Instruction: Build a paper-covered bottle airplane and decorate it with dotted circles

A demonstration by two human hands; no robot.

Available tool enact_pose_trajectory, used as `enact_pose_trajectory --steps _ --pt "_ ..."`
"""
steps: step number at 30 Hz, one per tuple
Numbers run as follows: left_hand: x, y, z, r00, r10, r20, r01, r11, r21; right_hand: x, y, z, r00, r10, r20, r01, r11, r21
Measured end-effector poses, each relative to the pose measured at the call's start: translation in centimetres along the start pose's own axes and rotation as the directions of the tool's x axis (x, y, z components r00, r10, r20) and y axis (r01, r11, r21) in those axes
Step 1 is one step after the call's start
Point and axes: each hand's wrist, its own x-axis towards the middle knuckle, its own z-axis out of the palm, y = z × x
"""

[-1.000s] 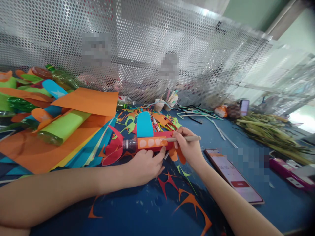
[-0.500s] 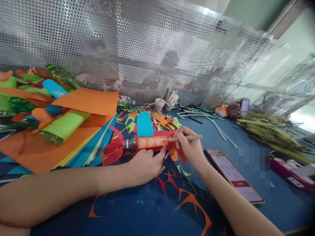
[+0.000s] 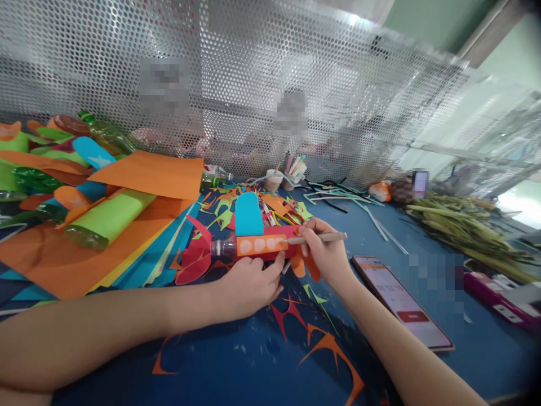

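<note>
A plastic bottle point(image 3: 228, 248) wrapped in red paper lies on its side in front of me. An orange strip point(image 3: 250, 246) along it bears a row of pale oval spots. A red paper tail point(image 3: 194, 262) sits at the bottle's neck, and a blue rounded flap point(image 3: 249, 214) stands up from its far side. My left hand point(image 3: 253, 285) is closed against the near side, steadying the bottle with its fingers. In my right hand point(image 3: 321, 245) a slim beige pen-shaped tool point(image 3: 327, 237) is pinched, its tip at the strip's right end. Whether it is a marker or a brush is unclear.
Coloured paper sheets point(image 3: 152, 175) and covered bottles point(image 3: 112, 220) pile up at left. Two cups point(image 3: 274, 180) stand by the perforated metal screen point(image 3: 253, 67). A phone point(image 3: 401, 301) lies right of my forearm, dried stalks point(image 3: 465, 225) beyond. Orange paper scraps point(image 3: 332, 347) litter the near table.
</note>
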Motion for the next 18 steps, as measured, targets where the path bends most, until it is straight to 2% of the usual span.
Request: enact_pose_trajectory --steps 18 --pt "0.06 0.0 -0.04 1.0 0.001 -0.01 -0.001 1.0 -0.001 0.01 0.13 -0.21 1.0 0.013 -0.018 -0.013 1.0 0.009"
